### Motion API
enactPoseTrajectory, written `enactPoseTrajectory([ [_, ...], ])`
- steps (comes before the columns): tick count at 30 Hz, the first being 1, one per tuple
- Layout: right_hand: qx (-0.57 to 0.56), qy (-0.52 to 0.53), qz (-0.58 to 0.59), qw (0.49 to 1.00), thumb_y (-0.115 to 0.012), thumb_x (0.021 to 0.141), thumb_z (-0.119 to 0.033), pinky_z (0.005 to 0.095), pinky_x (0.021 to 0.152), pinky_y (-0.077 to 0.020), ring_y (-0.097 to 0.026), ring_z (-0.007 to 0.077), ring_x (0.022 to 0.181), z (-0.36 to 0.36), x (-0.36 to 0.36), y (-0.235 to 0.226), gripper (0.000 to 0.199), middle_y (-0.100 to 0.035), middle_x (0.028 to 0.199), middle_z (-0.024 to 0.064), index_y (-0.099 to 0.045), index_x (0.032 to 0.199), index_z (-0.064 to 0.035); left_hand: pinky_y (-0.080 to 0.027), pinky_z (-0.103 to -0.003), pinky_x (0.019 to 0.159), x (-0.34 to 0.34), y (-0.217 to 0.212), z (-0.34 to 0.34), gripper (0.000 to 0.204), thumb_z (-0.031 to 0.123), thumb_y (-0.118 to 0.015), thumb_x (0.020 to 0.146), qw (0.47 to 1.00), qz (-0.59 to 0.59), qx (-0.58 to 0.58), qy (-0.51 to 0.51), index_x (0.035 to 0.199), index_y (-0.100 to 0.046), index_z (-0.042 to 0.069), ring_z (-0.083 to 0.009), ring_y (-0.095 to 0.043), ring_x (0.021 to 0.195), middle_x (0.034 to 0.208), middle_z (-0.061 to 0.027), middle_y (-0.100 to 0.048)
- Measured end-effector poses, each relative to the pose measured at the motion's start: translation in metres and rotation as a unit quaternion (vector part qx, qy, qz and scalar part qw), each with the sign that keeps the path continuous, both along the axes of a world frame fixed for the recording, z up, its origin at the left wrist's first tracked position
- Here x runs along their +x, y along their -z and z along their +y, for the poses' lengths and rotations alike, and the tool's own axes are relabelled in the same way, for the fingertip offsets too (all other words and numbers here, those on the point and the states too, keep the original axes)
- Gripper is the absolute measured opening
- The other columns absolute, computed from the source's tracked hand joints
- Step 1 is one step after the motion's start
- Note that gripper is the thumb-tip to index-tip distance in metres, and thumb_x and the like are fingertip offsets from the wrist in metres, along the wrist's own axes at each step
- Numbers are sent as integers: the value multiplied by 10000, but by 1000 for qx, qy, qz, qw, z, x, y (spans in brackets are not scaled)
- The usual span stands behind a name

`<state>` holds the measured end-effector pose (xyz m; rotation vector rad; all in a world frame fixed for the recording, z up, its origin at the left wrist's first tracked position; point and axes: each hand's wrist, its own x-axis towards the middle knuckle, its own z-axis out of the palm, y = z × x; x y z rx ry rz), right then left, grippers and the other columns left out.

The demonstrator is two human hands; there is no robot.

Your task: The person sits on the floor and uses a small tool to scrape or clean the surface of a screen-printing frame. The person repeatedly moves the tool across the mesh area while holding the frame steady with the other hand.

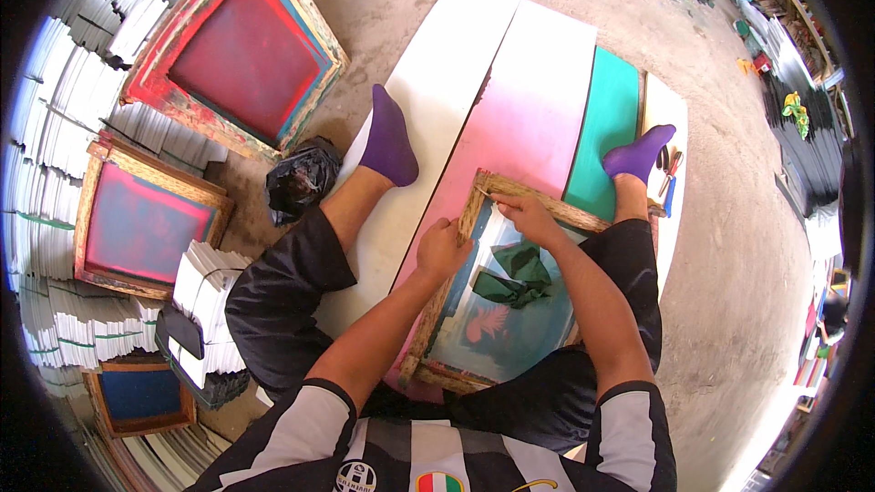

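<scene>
A wooden screen-printing frame (558,210) with a pale blue mesh rests tilted between my legs. On its mesh are a crumpled dark green cloth (515,277) and a small pinkish shape (487,322). My left hand (444,248) is closed round the frame's left bar, near the far left corner. At that same corner my right hand (529,220) is closed, its fingertips pressed together against the far bar. Anything between those fingertips is too small to make out.
Long white, pink and green boards (609,109) lie under my legs. Pliers-like tools (673,173) lie by my right foot. Left of me are a red screen frame (258,64), a pink one (150,219), a black plastic bag (301,179) and stacked white sheets (68,109).
</scene>
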<state>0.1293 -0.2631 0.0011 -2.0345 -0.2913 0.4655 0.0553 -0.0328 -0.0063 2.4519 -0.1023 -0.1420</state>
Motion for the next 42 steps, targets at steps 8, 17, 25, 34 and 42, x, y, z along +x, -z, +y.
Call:
enactPoseTrajectory([
  [8,-289,-39,-79,953,-576,1022,-314,485,858,-557,-716,398,961,17,-15,-42,410,-738,1126,180,-638,1398,-161,-535,-477,850,-3,-6,3,452,291,-757,813,1000,-7,-20,0,1151,-690,-2,-386,-662,945,969,-190,-650],
  [17,3,55,133,990,-601,1033,-329,366,652,-492,-608,215,698,8,3,-14,409,-655,829,63,-650,1402,-159,-528,-481,866,-1,-4,5,431,278,-754,814,1000,13,-27,0,1141,-683,7,-389,-652,970,982,-184,-645],
  [25,9,100,129,987,-611,1017,-309,464,734,-557,-712,284,771,15,0,-11,366,-772,928,65,-705,1292,-87,-520,-481,885,-3,-12,3,426,287,-751,816,1000,27,-11,-4,1131,-685,9,-390,-646,978,977,-187,-644],
  [34,-149,50,-229,961,-602,1013,-363,441,672,-554,-712,325,737,10,-18,6,330,-754,889,126,-722,1289,-229,-524,-483,880,-4,-10,1,421,289,-753,812,1000,13,-14,4,1138,-691,28,-395,-649,971,978,-187,-646],
  [42,-320,35,-66,945,-508,1035,-413,550,801,-572,-725,403,920,29,-34,-57,366,-753,999,169,-636,1374,-362,-523,-488,851,-4,-3,5,459,301,-776,825,1000,-1,-28,9,1176,-693,16,-396,-644,926,958,-187,-624],
])
